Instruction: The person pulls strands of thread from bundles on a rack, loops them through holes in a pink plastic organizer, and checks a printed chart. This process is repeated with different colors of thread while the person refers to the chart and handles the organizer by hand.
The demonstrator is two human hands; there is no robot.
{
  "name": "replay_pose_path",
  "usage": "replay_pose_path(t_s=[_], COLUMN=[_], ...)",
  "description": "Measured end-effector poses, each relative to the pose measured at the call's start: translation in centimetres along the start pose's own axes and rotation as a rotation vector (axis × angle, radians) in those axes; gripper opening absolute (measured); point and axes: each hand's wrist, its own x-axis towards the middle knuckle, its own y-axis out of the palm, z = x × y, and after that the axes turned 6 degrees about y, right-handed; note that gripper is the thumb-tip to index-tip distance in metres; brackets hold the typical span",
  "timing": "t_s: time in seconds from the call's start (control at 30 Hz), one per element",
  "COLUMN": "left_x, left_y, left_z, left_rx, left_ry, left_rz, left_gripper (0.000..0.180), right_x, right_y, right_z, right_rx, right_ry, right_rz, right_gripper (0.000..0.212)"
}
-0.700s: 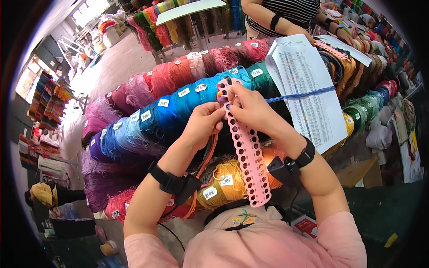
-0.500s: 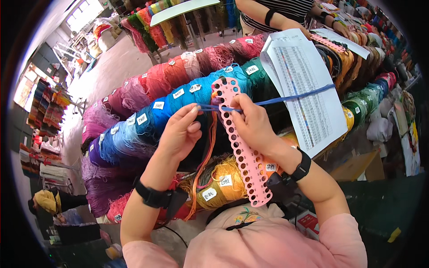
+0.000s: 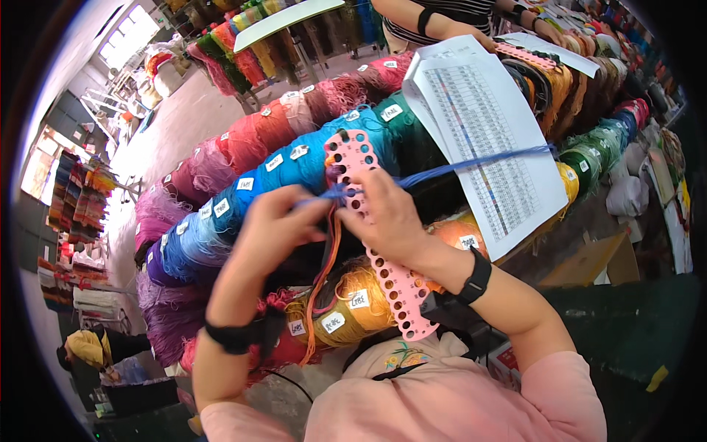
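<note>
Several curled fingers (image 3: 375,193) on blue yarn (image 3: 434,173)

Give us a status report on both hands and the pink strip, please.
Left hand motion-blurred, at blue thread. Right hand gripping pink perforated strip. Nearest clutter: orange strands hanging left of strip.

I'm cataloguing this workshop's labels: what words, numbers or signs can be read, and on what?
I won't copy any writing out, only say where it stands.
White tags on the yarn rolls: handwritten numbers, the farther ones too small to read.
Paper sheets: a printed table, too small to read.
Pink strip: tiny marks between the holes, too small to read.
</note>
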Motion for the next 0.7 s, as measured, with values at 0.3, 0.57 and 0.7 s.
replay_pose_path(t_s=[0.3, 0.57, 0.7], left_x=[-17.6, -16.6, -14.5], left_y=[-23.9, -16.7, -3.5], left_z=[5.7, 7.2, 2.1], left_rx=[-0.93, 0.125, 0.319], left_ry=[0.12, -0.047, -0.015], left_rz=[-0.499, -0.831, -0.283], left_gripper=[0.019, 0.034, 0.018], right_x=[0.0, -0.7, -1.6], right_y=[0.6, -3.1, -8.1], right_z=[-0.4, -0.3, -0.4], right_rx=[-0.053, 0.18, 0.147], right_ry=[-0.029, -0.085, -0.069], right_rz=[0.018, 0.199, 0.218], right_gripper=[0.036, 0.039, 0.031])
